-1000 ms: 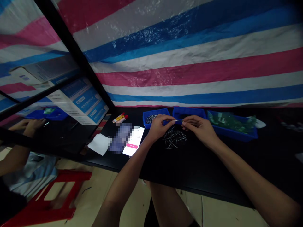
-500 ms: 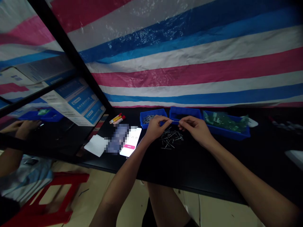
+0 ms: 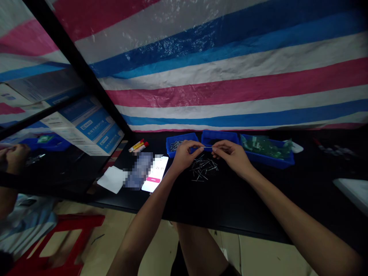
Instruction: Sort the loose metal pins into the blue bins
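Note:
Between my two hands runs a thin metal pin point(image 3: 206, 147), held level above the black table. My left hand point(image 3: 184, 155) pinches its left end between thumb and finger. At the other end, the fingertips of my right hand point(image 3: 231, 155) are closed on it. Just below lies a loose pile of similar thin metal pins point(image 3: 202, 169). Behind my left hand stands a blue bin point(image 3: 184, 137) partly filled with metal pins. A second blue bin point(image 3: 220, 135) is behind my right hand, its inside mostly hidden. The exact kind of pin is too small to tell.
To the right, a blue bin point(image 3: 280, 163) holds green plastic packets point(image 3: 266, 147). A lit phone point(image 3: 155, 174), white paper point(image 3: 112, 179) and several markers point(image 3: 138, 145) lie left. Beyond the black frame post point(image 3: 106, 103), a person sits near a red stool point(image 3: 77, 234).
The view has shifted slightly, so the table's things appear a little farther left. Both hands still hold the pin between them, above the pile.

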A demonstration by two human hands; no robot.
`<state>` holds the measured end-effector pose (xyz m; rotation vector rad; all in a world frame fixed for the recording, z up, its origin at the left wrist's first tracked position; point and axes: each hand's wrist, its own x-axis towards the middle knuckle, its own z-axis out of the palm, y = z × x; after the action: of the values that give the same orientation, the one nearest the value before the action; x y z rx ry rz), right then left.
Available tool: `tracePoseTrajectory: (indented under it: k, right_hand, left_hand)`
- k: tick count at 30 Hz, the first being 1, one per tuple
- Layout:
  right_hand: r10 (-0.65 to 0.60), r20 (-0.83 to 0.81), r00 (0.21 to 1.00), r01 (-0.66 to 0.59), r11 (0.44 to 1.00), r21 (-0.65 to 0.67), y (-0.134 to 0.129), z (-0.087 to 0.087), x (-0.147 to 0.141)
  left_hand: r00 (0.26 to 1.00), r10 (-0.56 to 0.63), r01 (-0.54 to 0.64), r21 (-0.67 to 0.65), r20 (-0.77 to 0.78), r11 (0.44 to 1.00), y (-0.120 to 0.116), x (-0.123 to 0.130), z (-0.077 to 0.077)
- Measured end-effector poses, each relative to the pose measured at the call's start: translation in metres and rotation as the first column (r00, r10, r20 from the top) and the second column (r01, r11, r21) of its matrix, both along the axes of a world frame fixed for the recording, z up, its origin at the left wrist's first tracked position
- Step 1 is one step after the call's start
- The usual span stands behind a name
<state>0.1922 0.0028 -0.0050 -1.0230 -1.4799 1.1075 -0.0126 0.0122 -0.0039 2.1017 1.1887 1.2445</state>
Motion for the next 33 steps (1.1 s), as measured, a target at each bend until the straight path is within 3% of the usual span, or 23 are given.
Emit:
tracePoseTrajectory:
  k: [3, 6, 8, 10, 12, 14, 19, 26, 30, 33]
  right_hand:
    - [-0.006, -0.005, 1.000, 0.006, 1.000, 0.001, 0.001, 0.001, 0.001]
    - [-0.049, 0.070, 0.996, 0.049, 0.999, -0.002, 0.003, 0.002, 0.005]
    - [-0.062, 0.229, 0.971, 0.060, 0.998, 0.015, 0.005, 0.003, 0.010]
    - [-0.054, 0.437, 0.898, 0.032, 0.998, 0.056, 0.006, 0.002, 0.014]
    - [-0.019, 0.599, 0.800, -0.030, 0.997, 0.072, 0.006, -0.001, 0.018]
    - [0.043, 0.682, 0.730, -0.095, 0.995, 0.039, 0.007, -0.005, 0.021]
    - [0.143, 0.722, 0.677, -0.157, 0.986, -0.048, 0.009, -0.013, 0.023]
    - [0.091, 0.713, 0.696, -0.135, 0.991, 0.005, 0.010, -0.016, 0.023]
    - [0.033, 0.678, 0.735, -0.127, 0.988, 0.089, 0.005, -0.006, 0.018]
    - [0.025, 0.617, 0.787, -0.163, 0.972, 0.168, 0.000, 0.005, 0.013]
  left_hand:
    - [1.000, 0.025, -0.025, 0.035, 0.000, 0.999, 0.002, -0.001, 0.000]
    - [0.982, 0.189, -0.187, 0.117, -0.002, 0.975, 0.006, -0.007, 0.001]
    - [0.924, 0.381, -0.373, 0.179, -0.015, 0.910, 0.008, -0.013, 0.002]
    - [0.837, 0.548, -0.531, 0.234, -0.010, 0.815, 0.009, -0.019, 0.004]
    - [0.771, 0.636, -0.615, 0.259, 0.002, 0.745, 0.010, -0.023, 0.005]
    - [0.750, 0.662, -0.640, 0.256, 0.000, 0.725, 0.010, -0.024, 0.006]
    - [0.772, 0.635, -0.612, 0.225, -0.039, 0.758, 0.009, -0.020, 0.005]
    - [0.798, 0.599, -0.574, 0.212, -0.071, 0.791, 0.007, -0.017, 0.005]
    - [0.890, 0.453, -0.430, 0.234, -0.052, 0.872, 0.002, -0.013, 0.011]
    - [0.972, 0.203, -0.182, 0.169, -0.116, 0.969, -0.004, -0.008, 0.015]
